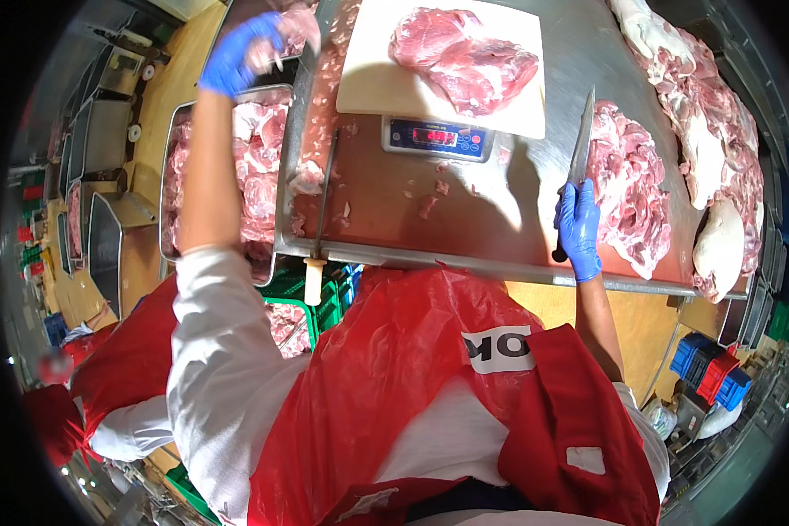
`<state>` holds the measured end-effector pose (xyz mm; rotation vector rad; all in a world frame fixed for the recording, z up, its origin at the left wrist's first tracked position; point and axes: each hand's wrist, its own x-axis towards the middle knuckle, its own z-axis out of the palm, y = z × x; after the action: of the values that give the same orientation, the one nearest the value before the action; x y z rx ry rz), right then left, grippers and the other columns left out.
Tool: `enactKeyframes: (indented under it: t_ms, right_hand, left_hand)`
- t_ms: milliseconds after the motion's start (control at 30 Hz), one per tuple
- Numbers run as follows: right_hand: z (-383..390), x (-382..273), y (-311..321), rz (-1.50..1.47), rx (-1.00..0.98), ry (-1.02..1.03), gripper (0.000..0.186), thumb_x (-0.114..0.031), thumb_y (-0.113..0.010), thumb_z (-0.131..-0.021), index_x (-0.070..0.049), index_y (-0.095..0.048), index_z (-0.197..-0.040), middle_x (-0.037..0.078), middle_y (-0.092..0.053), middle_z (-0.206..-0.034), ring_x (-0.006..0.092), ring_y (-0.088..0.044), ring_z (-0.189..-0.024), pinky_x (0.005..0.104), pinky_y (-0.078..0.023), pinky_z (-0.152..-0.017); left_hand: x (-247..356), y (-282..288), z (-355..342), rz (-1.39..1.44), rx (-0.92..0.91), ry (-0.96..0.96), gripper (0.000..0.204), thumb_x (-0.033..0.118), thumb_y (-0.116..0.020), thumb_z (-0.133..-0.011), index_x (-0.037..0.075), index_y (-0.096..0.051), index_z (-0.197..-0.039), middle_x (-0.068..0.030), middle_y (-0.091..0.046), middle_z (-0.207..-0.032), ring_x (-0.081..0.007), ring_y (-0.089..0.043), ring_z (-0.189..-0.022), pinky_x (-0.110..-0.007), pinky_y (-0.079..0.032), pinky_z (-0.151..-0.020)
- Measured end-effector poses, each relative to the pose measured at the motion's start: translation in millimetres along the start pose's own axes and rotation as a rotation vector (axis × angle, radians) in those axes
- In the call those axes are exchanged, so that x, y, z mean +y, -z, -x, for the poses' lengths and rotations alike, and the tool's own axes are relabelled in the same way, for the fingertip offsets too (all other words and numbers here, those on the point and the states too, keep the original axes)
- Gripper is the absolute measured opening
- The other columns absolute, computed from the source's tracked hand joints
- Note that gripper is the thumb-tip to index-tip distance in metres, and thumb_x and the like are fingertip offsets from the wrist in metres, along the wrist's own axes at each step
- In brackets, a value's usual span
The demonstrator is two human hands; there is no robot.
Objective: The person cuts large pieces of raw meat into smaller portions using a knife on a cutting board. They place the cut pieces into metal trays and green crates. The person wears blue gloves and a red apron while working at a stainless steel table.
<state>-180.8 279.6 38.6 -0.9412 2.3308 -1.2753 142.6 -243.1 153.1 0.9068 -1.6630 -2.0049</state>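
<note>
My left hand (239, 60), in a blue glove, is stretched out at the upper left and closed on a pale pink piece of meat (300, 31), slightly smeared by motion. It is above the metal tubs of meat beside the table. My right hand (579, 230), also gloved, grips a long knife (581, 145) near the table's front edge, blade pointing away from me. Just right of the knife lies a heap of cut meat (627, 188). Two large pieces of raw meat (465, 66) rest on a white board (364, 83) on top of a blue digital scale (438, 140).
Large skin-on cuts (706, 105) line the table's right side. A metal tub (168, 171) full of meat stands left of the steel table (386, 232). A white-handled rod (314, 279) hangs over the front edge above green crates (329, 302). Another person (131, 359) in red is at the left.
</note>
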Motion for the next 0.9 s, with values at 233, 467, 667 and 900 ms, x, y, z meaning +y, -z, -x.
enactKeyframes:
  t_ms: [233, 467, 667, 900]
  right_hand:
    - [6, -9, 7, -0.255, 0.063, -0.214, 0.030, -0.027, -0.046, -0.107, -0.003, -0.057, -0.091, -0.002, -0.047, -0.058, 0.0078, -0.045, -0.046, 0.0258, -0.038, -0.042]
    - [-70, -30, -23, -0.846, -0.051, -0.252, 0.016, -0.016, -0.049, -0.104, -0.001, -0.053, -0.107, 0.011, -0.061, -0.091, 0.0208, -0.065, -0.081, 0.0343, -0.056, -0.071]
    - [-153, -60, -68, -1.135, -0.307, -0.350, 0.028, -0.030, -0.053, -0.101, -0.004, -0.059, -0.111, 0.014, -0.066, -0.104, 0.0317, -0.066, -0.096, 0.0519, -0.056, -0.090]
    - [-197, -100, -91, -1.035, -0.209, -0.265, 0.020, -0.026, -0.056, -0.101, -0.008, -0.061, -0.106, 0.004, -0.063, -0.089, 0.0164, -0.061, -0.078, 0.0310, -0.054, -0.070]
  left_hand:
    - [49, -24, -89, -0.609, 0.712, -0.061, 0.032, 0.039, -0.057, -0.096, 0.009, -0.066, -0.098, -0.0068, -0.062, -0.083, -0.0173, -0.060, -0.069, -0.036, -0.053, -0.060]
    - [-75, -107, -94, -0.269, 0.103, -0.030, 0.039, 0.038, -0.060, -0.098, 0.013, -0.060, -0.127, -0.0020, -0.063, -0.118, -0.0179, -0.062, -0.102, -0.037, -0.054, -0.087]
    - [-99, -137, -113, -0.266, -0.032, -0.191, 0.034, 0.035, -0.055, -0.101, 0.011, -0.063, -0.123, -0.0038, -0.064, -0.116, -0.0119, -0.060, -0.097, -0.030, -0.052, -0.082]
    - [-90, -167, -110, -0.078, -0.325, -0.036, 0.045, 0.036, -0.057, -0.099, 0.012, -0.052, -0.137, -0.0041, -0.052, -0.133, -0.0203, -0.054, -0.119, -0.044, -0.055, -0.089]
